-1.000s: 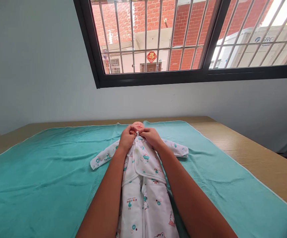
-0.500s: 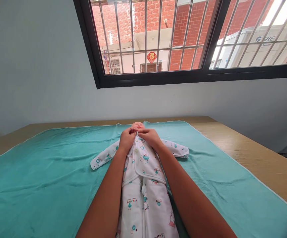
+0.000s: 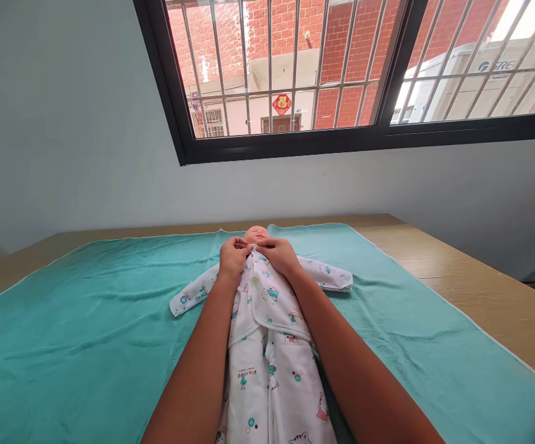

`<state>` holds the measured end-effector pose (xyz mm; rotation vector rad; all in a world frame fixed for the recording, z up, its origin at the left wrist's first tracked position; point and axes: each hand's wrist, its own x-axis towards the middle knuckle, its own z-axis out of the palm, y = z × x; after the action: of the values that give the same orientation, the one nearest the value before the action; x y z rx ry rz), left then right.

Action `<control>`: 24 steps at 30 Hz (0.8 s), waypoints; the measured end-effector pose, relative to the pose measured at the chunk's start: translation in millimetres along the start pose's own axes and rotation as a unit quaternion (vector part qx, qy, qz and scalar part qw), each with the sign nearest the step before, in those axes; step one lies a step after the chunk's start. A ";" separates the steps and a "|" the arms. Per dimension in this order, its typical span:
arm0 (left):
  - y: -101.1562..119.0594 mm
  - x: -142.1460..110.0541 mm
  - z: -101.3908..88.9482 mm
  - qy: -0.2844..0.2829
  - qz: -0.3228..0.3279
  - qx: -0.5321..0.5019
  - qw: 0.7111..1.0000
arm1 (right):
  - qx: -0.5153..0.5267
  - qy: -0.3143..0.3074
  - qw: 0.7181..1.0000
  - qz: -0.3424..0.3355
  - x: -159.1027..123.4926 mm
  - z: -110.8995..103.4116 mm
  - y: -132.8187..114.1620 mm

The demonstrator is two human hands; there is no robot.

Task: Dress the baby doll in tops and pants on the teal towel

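Observation:
A baby doll (image 3: 256,233) lies on its back, head toward the wall, dressed in a white printed baby jacket (image 3: 274,302) and matching trousers (image 3: 248,394). Both sleeves stretch out to the sides. At the jacket's neckline, just under the doll's chin, my left hand (image 3: 234,258) pinches the collar edge. Opposite it, my right hand (image 3: 280,254) grips the collar between thumb and fingers. A round button shows on the front flap below my hands. My fingers partly cover the neckline and the doll's chin.
A teal blanket (image 3: 105,327) with some wrinkles is spread beneath the doll. It lies on a wooden table (image 3: 480,283) that meets a pale wall (image 3: 86,123). Above stands a dark-framed window (image 3: 286,145) with metal bars.
My left hand has shifted slightly left and opened a small gap from my right hand at the collar. The doll and jacket lie almost as before.

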<state>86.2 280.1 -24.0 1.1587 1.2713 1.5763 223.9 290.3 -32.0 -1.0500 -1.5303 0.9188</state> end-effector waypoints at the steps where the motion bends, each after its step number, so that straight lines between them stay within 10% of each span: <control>1: 0.2 -0.1 0.1 0.000 -0.002 -0.006 1.000 | 0.014 -0.001 1.000 0.020 -0.2 -1.2 -0.2; 24: 14.1 -12.6 -0.5 -0.062 0.017 0.038 0.997 | 0.108 0.009 0.985 0.136 -0.3 -2.8 -7.9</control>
<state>88.7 265.4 -12.4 1.3125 1.2450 1.4675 225.3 287.5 -24.1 -1.1206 -1.2570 1.2320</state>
